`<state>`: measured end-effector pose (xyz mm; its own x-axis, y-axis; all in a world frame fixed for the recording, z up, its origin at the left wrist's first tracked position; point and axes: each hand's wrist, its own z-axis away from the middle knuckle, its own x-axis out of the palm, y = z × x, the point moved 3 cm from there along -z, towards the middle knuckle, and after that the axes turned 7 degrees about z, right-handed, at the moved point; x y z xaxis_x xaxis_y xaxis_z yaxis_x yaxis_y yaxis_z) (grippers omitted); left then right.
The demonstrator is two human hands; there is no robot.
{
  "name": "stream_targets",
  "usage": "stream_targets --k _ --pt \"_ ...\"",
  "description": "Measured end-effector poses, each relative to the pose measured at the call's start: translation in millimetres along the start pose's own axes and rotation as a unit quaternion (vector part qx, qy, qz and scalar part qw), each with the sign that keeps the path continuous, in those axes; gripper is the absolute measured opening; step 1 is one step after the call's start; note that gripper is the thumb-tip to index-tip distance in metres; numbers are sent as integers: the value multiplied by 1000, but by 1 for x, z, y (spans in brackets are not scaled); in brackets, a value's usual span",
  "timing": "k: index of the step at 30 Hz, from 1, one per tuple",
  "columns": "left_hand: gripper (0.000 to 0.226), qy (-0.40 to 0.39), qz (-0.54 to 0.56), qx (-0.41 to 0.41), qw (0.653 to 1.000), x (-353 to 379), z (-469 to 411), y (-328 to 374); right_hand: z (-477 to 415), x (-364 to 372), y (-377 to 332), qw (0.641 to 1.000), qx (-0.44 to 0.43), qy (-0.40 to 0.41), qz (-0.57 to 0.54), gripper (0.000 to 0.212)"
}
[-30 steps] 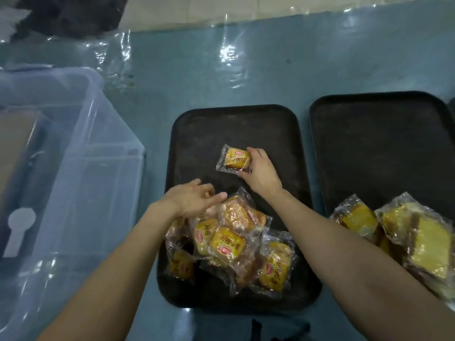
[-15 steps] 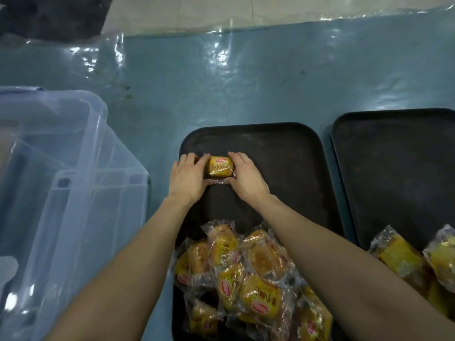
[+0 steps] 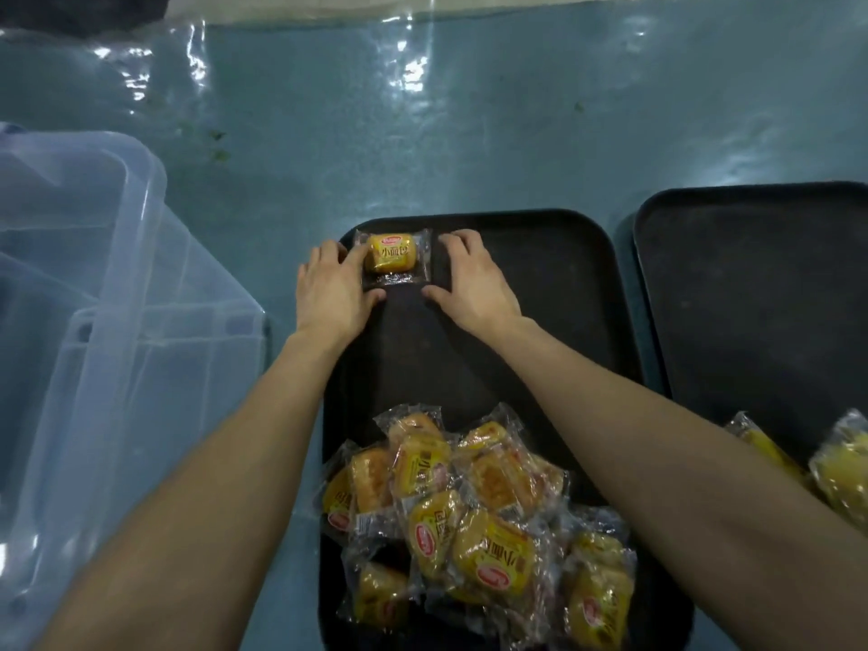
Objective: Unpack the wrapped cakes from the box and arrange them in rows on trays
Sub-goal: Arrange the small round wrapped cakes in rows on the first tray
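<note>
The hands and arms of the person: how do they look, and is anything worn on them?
The left hand and the right hand are bare, without gloves. Both forearms are uncovered as far as the picture shows: no sleeve, watch or bracelet. No ring is visible.

Two black trays, centre tray (image 3: 554,331) and right tray (image 3: 751,298), one clear plastic box (image 3: 117,321), one wrapped cake (image 3: 391,258) lying alone, one pile (image 3: 469,523) of roughly ten more, count uncertain, at least two packets (image 3: 840,472) at right edge
</note>
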<state>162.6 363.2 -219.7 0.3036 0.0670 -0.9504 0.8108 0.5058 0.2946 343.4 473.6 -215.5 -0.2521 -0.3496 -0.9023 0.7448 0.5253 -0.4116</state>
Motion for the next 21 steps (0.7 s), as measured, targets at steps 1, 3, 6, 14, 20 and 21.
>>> stream_targets --k 1,3,6,14,20,21 --pt "58 -4 21 0 1000 -2 9 3 12 -4 5 1000 4 9 7 74" --pt "31 -44 64 -15 997 -2 29 9 36 -6 13 1000 3 -7 10 53" --pt "49 -206 54 -48 976 3 62 17 70 3 19 994 -11 -108 8 24" --pt "24 -311 144 -35 939 9 114 32 132 24 30 964 -78 -251 46 22" --pt "31 -44 402 -4 915 -46 90 55 115 -4 51 891 213 -98 -389 24" --pt "40 -37 384 3 923 -45 87 56 110 -8 54 870 234 -82 -427 26"
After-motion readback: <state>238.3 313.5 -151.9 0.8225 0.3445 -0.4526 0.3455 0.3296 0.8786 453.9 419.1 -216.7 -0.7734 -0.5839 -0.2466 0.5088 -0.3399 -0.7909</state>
